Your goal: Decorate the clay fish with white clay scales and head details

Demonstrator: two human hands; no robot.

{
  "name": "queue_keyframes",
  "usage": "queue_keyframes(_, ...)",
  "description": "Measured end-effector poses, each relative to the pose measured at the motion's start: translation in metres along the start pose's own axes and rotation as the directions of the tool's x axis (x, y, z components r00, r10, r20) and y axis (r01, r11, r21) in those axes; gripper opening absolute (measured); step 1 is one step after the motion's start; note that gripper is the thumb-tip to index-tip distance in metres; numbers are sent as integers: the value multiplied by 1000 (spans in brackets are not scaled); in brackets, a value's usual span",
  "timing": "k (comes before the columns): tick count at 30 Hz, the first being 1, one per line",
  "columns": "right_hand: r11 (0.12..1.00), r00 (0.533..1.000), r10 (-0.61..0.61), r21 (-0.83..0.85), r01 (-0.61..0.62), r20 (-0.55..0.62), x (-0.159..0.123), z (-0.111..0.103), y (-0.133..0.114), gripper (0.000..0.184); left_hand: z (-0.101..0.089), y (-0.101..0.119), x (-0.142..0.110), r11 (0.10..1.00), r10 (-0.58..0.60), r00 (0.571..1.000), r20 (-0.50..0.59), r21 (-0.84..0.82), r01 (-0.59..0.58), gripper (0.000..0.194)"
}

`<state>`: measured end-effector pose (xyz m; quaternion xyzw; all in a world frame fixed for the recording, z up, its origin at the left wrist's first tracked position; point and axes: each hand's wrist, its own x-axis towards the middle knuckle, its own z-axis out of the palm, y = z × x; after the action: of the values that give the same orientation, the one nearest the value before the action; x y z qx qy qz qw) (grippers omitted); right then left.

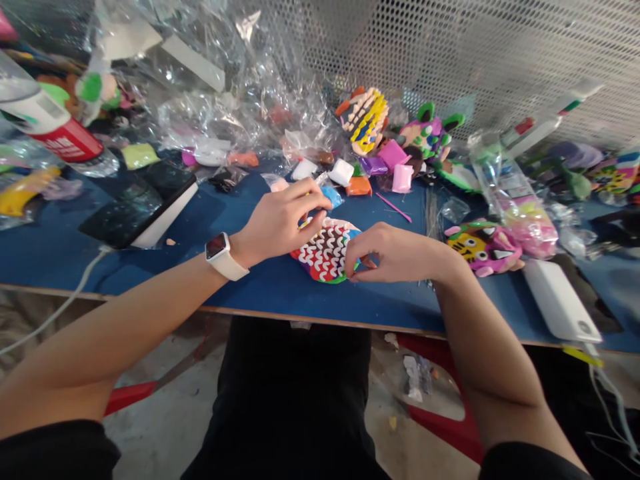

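Note:
A flat clay figure (327,250) with rows of white scales over red, green and blue lies on the blue table (260,287) near its front edge. My left hand (280,220), with a white watch on the wrist, rests on the figure's upper left, fingertips pinched at its top edge. On the figure's right edge my right hand (395,252) has its fingers curled and pinched together. Whether either hand holds a bit of clay I cannot tell.
Small clay blocks (345,172) in white, pink, orange and purple lie behind the figure, with finished clay figures (367,120) and a tiger-faced one (483,248). Crumpled plastic bags (240,87) fill the back. A phone (135,203) lies left, a white power bank (560,300) right.

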<state>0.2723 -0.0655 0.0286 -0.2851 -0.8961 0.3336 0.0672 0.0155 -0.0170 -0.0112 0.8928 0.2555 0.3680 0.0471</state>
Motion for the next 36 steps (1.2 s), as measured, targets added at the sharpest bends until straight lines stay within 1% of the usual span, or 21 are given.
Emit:
queue_keyframes(7, 1000, 1000, -1, -1, 1, 1, 1, 2, 2, 18, 1, -2, 0, 1000, -7, 1000, 16, -5, 7, 22)
queue_keyframes(15, 999, 999, 36, -22, -36, 2, 1, 3, 2, 17, 2, -3, 0, 1000, 13, 1000, 15, -15, -12, 21)
queue_keyframes(19, 1000, 1000, 4, -29, -4, -6, 3, 4, 1, 17, 1, -2, -1, 1000, 1, 1000, 31, -15, -1, 23)
queue_keyframes(23, 997, 997, -55, -59, 51, -54, 4, 5, 1, 16, 1, -2, -1, 1000, 2, 999, 43, -11, -1, 24)
queue_keyframes(30, 999, 997, 5, -33, -7, -71, 0, 2, 3, 12, 1, -2, -1, 1000, 9, 1000, 28, -21, -8, 23)
queue_keyframes(33, 999, 996, 24, -35, -27, -91, -1, 1, 3, 13, 1, -2, 0, 1000, -1, 999, 33, -21, 2, 23)
queue_keyframes(36, 998, 996, 38, -56, -42, -83, -1, 1, 3, 15, 0, -2, 0, 1000, -5, 1000, 28, -16, 6, 21)
